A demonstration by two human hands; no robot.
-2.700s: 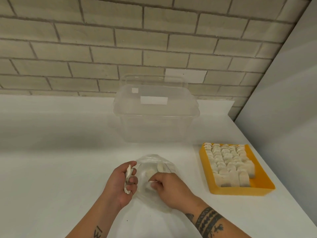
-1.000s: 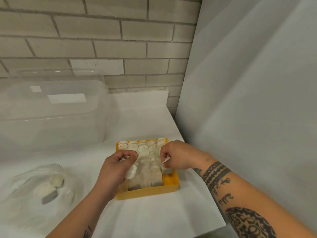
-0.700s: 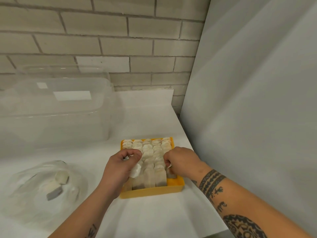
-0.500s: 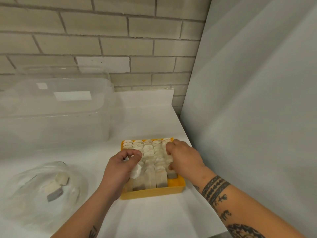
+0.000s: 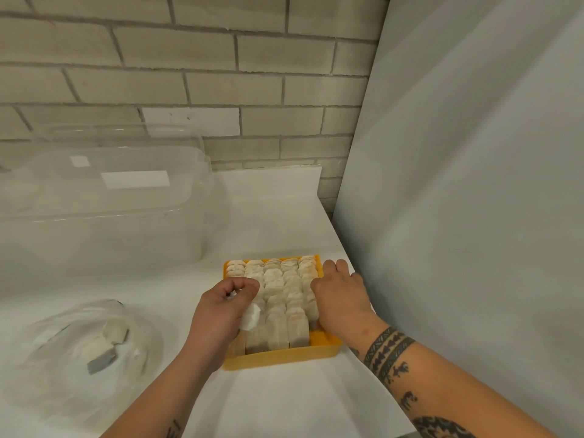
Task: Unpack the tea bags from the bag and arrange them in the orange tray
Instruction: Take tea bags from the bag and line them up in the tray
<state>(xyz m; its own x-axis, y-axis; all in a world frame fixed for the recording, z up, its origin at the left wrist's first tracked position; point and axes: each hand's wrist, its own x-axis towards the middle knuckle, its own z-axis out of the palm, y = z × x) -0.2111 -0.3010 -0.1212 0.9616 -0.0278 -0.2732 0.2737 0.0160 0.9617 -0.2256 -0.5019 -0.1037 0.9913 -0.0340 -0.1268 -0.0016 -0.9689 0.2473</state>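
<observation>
Orange tray [image 5: 325, 349] sits near the right edge of the white counter [image 5: 284, 399], nearly full of upright tea bags [image 5: 278, 298] packed in rows front to back. Right hand [image 5: 339, 294] lies palm-down over the rightmost row, fingers loosely spread and flat on the bag tops, pinching nothing that shows; looks like it is pressing the row back to make room. Left hand [image 5: 221, 311] hovers at the tray's left side, fingers curled and closed on a white tea bag [image 5: 251, 317] that pokes out below the thumb; whether it holds more than one, cannot tell. Clear plastic bag [image 5: 79, 352] lies open on the counter well left of the tray, with a few bags left inside [image 5: 109, 339], so the task is mostly done but not finished. Clear storage bin [image 5: 101, 200] stands behind, by the brick wall [image 5: 189, 74]. To do this step well: keep the right hand firm on the row so it does not topple, slide the held bag in upright at the near end of a row, same facing as its neighbours, don't crush it, then go back for the rest.
</observation>
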